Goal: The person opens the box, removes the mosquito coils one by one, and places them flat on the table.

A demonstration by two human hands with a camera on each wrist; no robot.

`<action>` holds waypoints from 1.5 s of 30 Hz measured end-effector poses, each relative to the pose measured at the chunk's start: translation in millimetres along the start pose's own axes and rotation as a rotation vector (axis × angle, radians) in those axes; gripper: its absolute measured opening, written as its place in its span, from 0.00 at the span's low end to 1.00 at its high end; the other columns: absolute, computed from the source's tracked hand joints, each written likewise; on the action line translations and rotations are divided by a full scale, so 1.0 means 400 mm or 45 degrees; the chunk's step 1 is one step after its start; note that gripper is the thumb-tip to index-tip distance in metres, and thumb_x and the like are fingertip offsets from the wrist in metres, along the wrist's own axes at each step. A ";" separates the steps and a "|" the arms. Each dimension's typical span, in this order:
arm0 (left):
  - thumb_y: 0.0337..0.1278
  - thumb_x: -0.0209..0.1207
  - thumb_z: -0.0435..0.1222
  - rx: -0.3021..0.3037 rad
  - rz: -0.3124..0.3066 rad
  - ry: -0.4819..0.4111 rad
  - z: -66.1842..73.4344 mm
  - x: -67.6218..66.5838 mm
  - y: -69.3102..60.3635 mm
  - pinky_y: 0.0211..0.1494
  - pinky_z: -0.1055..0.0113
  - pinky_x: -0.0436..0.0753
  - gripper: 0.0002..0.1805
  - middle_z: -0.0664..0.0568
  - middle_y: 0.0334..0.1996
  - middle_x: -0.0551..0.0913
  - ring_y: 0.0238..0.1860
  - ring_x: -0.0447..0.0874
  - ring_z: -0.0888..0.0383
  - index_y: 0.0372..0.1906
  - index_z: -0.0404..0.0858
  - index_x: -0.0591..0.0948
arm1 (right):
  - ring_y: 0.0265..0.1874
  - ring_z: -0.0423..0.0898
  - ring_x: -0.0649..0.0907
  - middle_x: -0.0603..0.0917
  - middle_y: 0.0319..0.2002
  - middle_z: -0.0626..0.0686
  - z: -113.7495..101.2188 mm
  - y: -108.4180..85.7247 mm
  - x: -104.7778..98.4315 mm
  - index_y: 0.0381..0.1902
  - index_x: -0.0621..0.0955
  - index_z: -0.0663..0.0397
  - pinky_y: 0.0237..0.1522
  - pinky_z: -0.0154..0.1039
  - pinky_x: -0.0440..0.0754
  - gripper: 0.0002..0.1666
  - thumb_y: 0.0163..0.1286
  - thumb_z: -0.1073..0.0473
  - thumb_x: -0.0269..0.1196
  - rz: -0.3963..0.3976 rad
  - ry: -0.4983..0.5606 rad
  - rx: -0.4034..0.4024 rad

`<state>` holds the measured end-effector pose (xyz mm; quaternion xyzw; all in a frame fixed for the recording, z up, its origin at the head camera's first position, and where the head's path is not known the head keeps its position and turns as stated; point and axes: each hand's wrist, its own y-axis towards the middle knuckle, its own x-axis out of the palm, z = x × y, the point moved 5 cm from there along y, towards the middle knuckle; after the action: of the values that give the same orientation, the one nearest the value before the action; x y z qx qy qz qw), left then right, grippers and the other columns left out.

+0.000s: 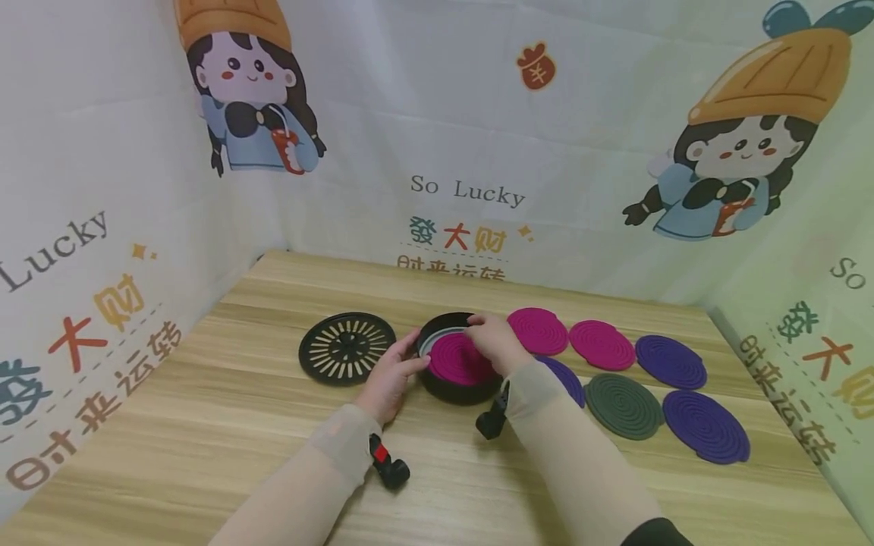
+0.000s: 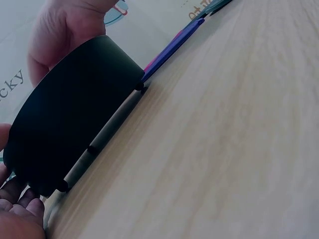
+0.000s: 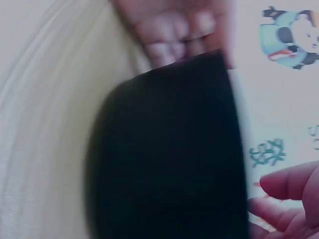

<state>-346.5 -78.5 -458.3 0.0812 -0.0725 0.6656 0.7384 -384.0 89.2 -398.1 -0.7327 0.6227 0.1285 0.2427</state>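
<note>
A round black holder (image 1: 456, 393) stands at the middle of the table, its side wall filling much of both wrist views. My left hand (image 1: 391, 379) grips its left side, thumb near the rim and other fingers around the lower wall. In the head view a ridged magenta coaster (image 1: 460, 359) lies in the holder's mouth, with a grey curved band behind it. My right hand (image 1: 497, 341) is over the right rim, fingers bent near the coaster. The right wrist view shows its thumb (image 3: 284, 181) apart from the forefinger, nothing visible between them. Any contact with the coaster is hidden.
Left of the holder lies a black slotted disc (image 1: 319, 356). To the right lie two magenta coasters (image 1: 537, 331), a green coaster (image 1: 624, 406) and several purple coasters (image 1: 706, 426). A printed cloth (image 1: 355, 220) stands around the back and sides of the table.
</note>
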 end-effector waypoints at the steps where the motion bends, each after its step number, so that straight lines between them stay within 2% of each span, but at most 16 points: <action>1: 0.59 0.55 0.25 0.000 0.001 0.001 0.001 0.001 0.000 0.74 0.52 0.47 0.35 0.38 0.73 0.56 0.72 0.53 0.44 0.72 0.31 0.59 | 0.64 0.55 0.68 0.70 0.65 0.61 -0.002 -0.007 -0.008 0.65 0.71 0.62 0.63 0.51 0.68 0.26 0.70 0.61 0.54 0.006 0.065 0.024; 6: 0.59 0.54 0.25 0.014 -0.008 -0.003 0.001 0.001 0.005 0.75 0.53 0.46 0.35 0.38 0.73 0.55 0.73 0.51 0.45 0.72 0.30 0.59 | 0.68 0.56 0.63 0.62 0.70 0.61 -0.015 -0.034 -0.034 0.68 0.67 0.60 0.67 0.53 0.62 0.28 0.73 0.59 0.52 -0.027 0.346 0.121; 9: 0.60 0.54 0.25 0.016 -0.009 -0.002 0.000 0.000 0.006 0.75 0.53 0.46 0.35 0.38 0.73 0.55 0.73 0.51 0.45 0.72 0.29 0.59 | 0.67 0.55 0.64 0.62 0.70 0.61 -0.017 -0.042 -0.033 0.70 0.63 0.61 0.67 0.53 0.63 0.30 0.73 0.59 0.51 -0.087 0.437 0.180; 13: 0.59 0.54 0.25 0.007 -0.002 -0.004 -0.003 0.000 0.005 0.75 0.53 0.47 0.35 0.38 0.73 0.55 0.73 0.51 0.45 0.72 0.30 0.59 | 0.55 0.50 0.75 0.74 0.59 0.61 -0.009 -0.044 -0.022 0.68 0.66 0.64 0.60 0.48 0.71 0.28 0.74 0.59 0.51 -0.137 0.492 0.264; 15: 0.59 0.54 0.25 0.005 -0.001 -0.002 -0.005 0.001 0.003 0.75 0.53 0.47 0.35 0.38 0.73 0.55 0.73 0.51 0.45 0.72 0.30 0.59 | 0.47 0.48 0.76 0.76 0.53 0.60 -0.006 -0.043 -0.017 0.65 0.68 0.65 0.55 0.44 0.73 0.26 0.74 0.58 0.50 -0.140 0.513 0.298; 17: 0.59 0.55 0.25 0.000 0.003 0.001 -0.006 0.001 0.002 0.74 0.54 0.47 0.35 0.39 0.73 0.55 0.73 0.52 0.45 0.72 0.31 0.59 | 0.44 0.46 0.77 0.77 0.53 0.59 -0.003 -0.043 -0.013 0.65 0.70 0.66 0.54 0.43 0.74 0.26 0.74 0.58 0.50 -0.138 0.517 0.320; 19: 0.59 0.54 0.25 0.008 -0.002 0.009 -0.006 0.002 0.001 0.74 0.53 0.47 0.35 0.38 0.73 0.55 0.73 0.52 0.45 0.72 0.30 0.59 | 0.46 0.46 0.76 0.75 0.57 0.60 -0.002 -0.043 -0.009 0.65 0.69 0.66 0.56 0.43 0.73 0.26 0.74 0.58 0.50 -0.140 0.548 0.339; 22: 0.59 0.55 0.25 0.004 0.004 0.011 -0.006 0.002 0.000 0.74 0.53 0.48 0.35 0.38 0.73 0.56 0.72 0.52 0.45 0.72 0.31 0.60 | 0.51 0.48 0.75 0.72 0.62 0.62 -0.001 -0.044 -0.007 0.66 0.67 0.67 0.59 0.44 0.71 0.27 0.75 0.58 0.49 -0.127 0.580 0.344; 29: 0.59 0.55 0.25 0.017 -0.001 -0.013 -0.005 0.002 0.002 0.74 0.55 0.48 0.35 0.39 0.73 0.56 0.73 0.52 0.46 0.72 0.30 0.60 | 0.57 0.50 0.72 0.70 0.63 0.60 -0.011 -0.060 -0.023 0.65 0.69 0.66 0.64 0.49 0.67 0.26 0.74 0.57 0.50 -0.030 0.579 0.292; 33: 0.59 0.54 0.24 0.027 -0.006 -0.012 -0.004 0.002 0.003 0.74 0.54 0.49 0.35 0.37 0.72 0.56 0.73 0.52 0.45 0.72 0.29 0.59 | 0.66 0.53 0.65 0.65 0.68 0.58 -0.012 -0.061 -0.029 0.66 0.68 0.65 0.67 0.56 0.60 0.26 0.73 0.58 0.51 -0.002 0.628 0.257; 36: 0.60 0.54 0.25 0.027 -0.005 -0.002 -0.003 0.002 0.001 0.74 0.55 0.50 0.35 0.38 0.72 0.56 0.73 0.52 0.46 0.72 0.29 0.58 | 0.69 0.54 0.61 0.61 0.71 0.58 -0.009 -0.059 -0.025 0.68 0.65 0.65 0.68 0.59 0.56 0.28 0.73 0.60 0.52 -0.009 0.665 0.250; 38: 0.61 0.54 0.26 0.029 -0.008 0.003 -0.002 0.002 -0.001 0.74 0.55 0.50 0.35 0.38 0.73 0.56 0.73 0.51 0.46 0.72 0.29 0.58 | 0.68 0.55 0.62 0.61 0.70 0.59 -0.007 -0.058 -0.020 0.67 0.65 0.66 0.68 0.59 0.57 0.28 0.72 0.60 0.51 -0.015 0.658 0.249; 41: 0.61 0.54 0.26 0.032 -0.012 0.004 -0.002 0.002 -0.002 0.74 0.55 0.49 0.34 0.38 0.73 0.56 0.73 0.51 0.46 0.72 0.29 0.58 | 0.61 0.53 0.69 0.66 0.66 0.61 -0.004 -0.056 -0.012 0.65 0.67 0.68 0.64 0.52 0.65 0.27 0.72 0.60 0.50 -0.019 0.630 0.252; 43: 0.61 0.54 0.26 0.031 -0.014 0.005 -0.003 0.002 -0.001 0.74 0.54 0.49 0.34 0.37 0.73 0.55 0.73 0.51 0.46 0.72 0.29 0.58 | 0.51 0.50 0.75 0.72 0.58 0.60 0.000 -0.054 -0.007 0.60 0.70 0.70 0.60 0.47 0.70 0.24 0.72 0.60 0.51 -0.010 0.631 0.258; 45: 0.61 0.54 0.26 0.029 -0.013 0.005 -0.004 0.002 0.000 0.74 0.54 0.49 0.34 0.37 0.73 0.55 0.73 0.51 0.46 0.72 0.29 0.58 | 0.45 0.48 0.76 0.75 0.51 0.59 0.002 -0.053 -0.004 0.56 0.72 0.70 0.56 0.43 0.72 0.21 0.72 0.60 0.51 -0.004 0.635 0.265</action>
<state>-346.6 -77.3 -459.6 0.0885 -0.0630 0.6629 0.7408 -363.4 93.2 -393.9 -0.7137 0.6720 -0.1210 0.1562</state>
